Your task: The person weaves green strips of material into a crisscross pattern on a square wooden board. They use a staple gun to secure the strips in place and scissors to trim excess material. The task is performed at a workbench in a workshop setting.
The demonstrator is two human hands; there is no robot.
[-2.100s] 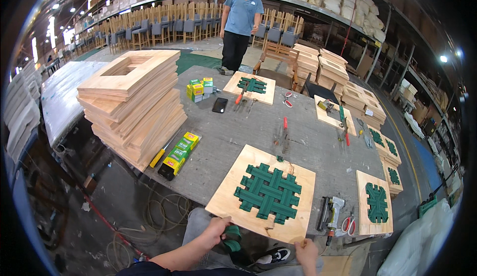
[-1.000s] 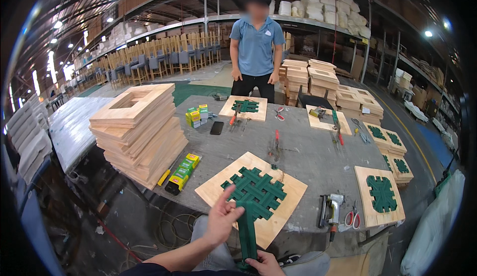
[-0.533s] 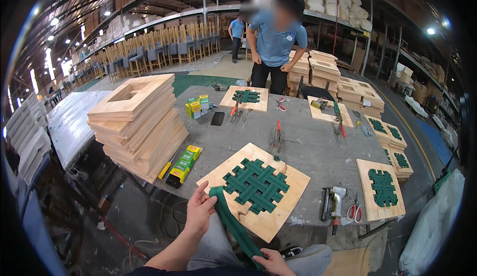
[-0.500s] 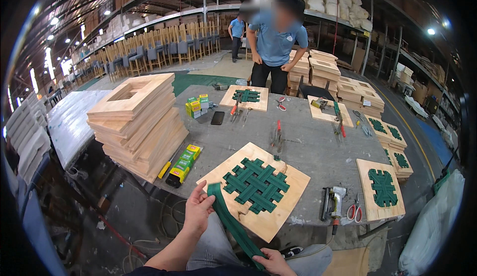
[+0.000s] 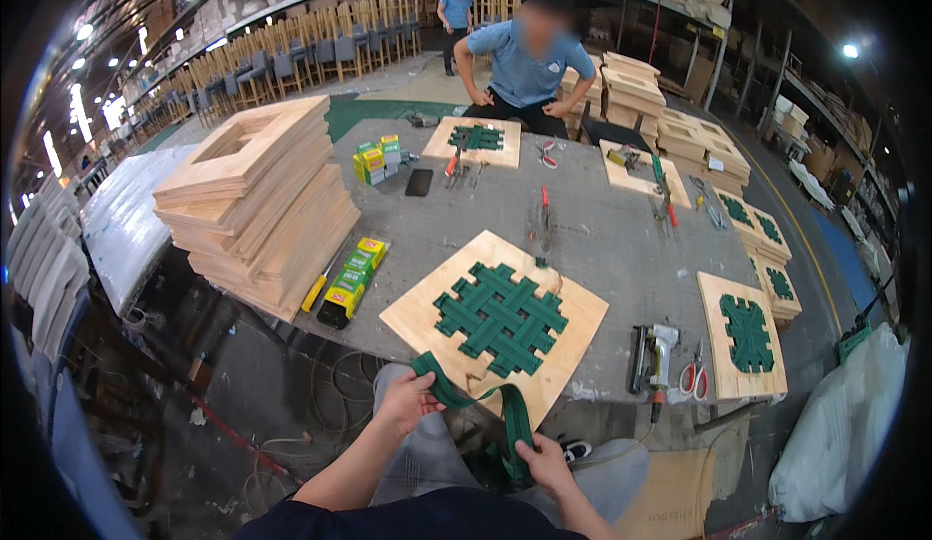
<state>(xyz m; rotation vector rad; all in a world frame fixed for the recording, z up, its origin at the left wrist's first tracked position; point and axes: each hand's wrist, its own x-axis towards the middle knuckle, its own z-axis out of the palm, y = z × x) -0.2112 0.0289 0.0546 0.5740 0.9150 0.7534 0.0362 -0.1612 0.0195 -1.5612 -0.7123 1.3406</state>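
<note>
A length of green webbing strap (image 5: pixel 473 400) runs between my two hands, sagging in a loop near the table's front edge. My left hand (image 5: pixel 410 402) pinches one end of it by the lower corner of a wooden panel. Farther right and lower, my right hand (image 5: pixel 545 464) grips the strap where it hangs down over my lap. On the table lies that square plywood panel (image 5: pixel 568 351), turned cornerwise, its opening covered by woven green straps (image 5: pixel 500 319). Both hands are just off its near edge.
Stacked wooden frames (image 5: pixel 262 200) rise at left beside yellow-green boxes (image 5: pixel 355 278). A staple gun (image 5: pixel 663 355), red-handled scissors (image 5: pixel 693 375) and another woven panel (image 5: pixel 745 336) lie at right. Pliers (image 5: pixel 546 215) rest mid-table. A person in a blue shirt (image 5: pixel 532 64) sits opposite.
The strap has gone from a straight stretch to a slack loop. My right hand has moved up and right, my left slightly down. The view has shifted, and the co-worker opposite is now lower.
</note>
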